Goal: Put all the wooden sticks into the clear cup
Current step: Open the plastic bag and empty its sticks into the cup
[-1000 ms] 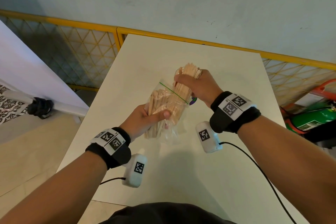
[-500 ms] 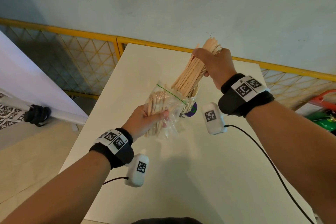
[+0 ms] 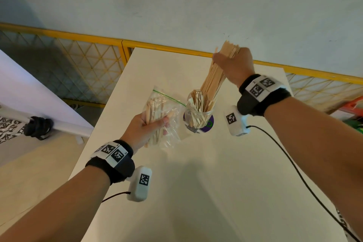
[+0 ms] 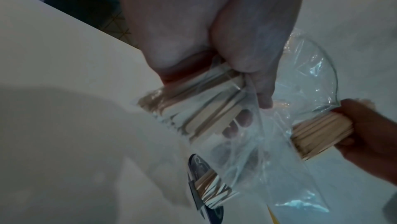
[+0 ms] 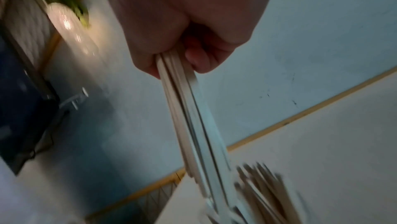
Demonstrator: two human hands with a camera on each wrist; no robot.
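Observation:
My right hand [image 3: 233,63] grips a thick bundle of wooden sticks [image 3: 215,76] by its top end, slanting down with the lower ends at the mouth of the clear cup [image 3: 199,116]. The cup stands on the white table [image 3: 216,182] and holds several sticks. My left hand [image 3: 145,129] grips a clear zip bag [image 3: 163,116] left of the cup, with several more sticks inside. In the left wrist view the bag [image 4: 279,125] is crumpled under my fingers [image 4: 264,95]. In the right wrist view, the bundle [image 5: 193,125] hangs from my fist [image 5: 184,44].
A purple round mat [image 3: 209,124] lies under the cup. A yellow mesh fence [image 3: 78,61] runs behind the table against a pale wall. A white panel [image 3: 29,94] leans at the left. A green object [image 3: 355,124] sits at the far right.
My right hand pulled the bundle of sticks out of the bag, lifted it up and to the right, and brought its lower ends over the cup. The left hand drew the bag leftward, uncovering the cup.

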